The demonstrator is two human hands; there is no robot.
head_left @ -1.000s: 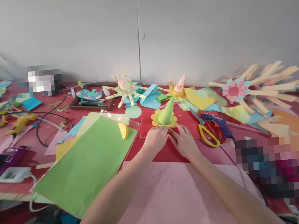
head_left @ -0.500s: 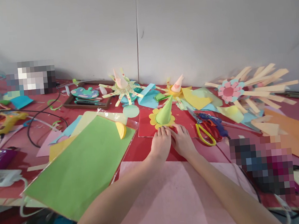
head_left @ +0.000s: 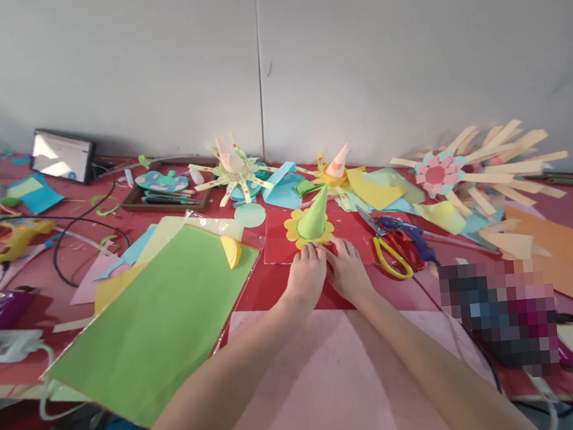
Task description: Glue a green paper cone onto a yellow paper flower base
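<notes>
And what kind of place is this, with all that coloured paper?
Probably a paper-craft workspace, maybe a workshop or classroom. The clues are a green paper cone on a yellow flower shape, scissors, and what looks like a yellow glue gun.

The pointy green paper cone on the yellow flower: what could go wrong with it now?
The left hand and right hand are at the front edge of the scalloped yellow paper flower, so pressing hard might crease its petals. A bump could tip or dent the tall green paper cone. The metal scissors with yellow handles lie near the right hand, so a careless sideways reach might meet the blades.
</notes>
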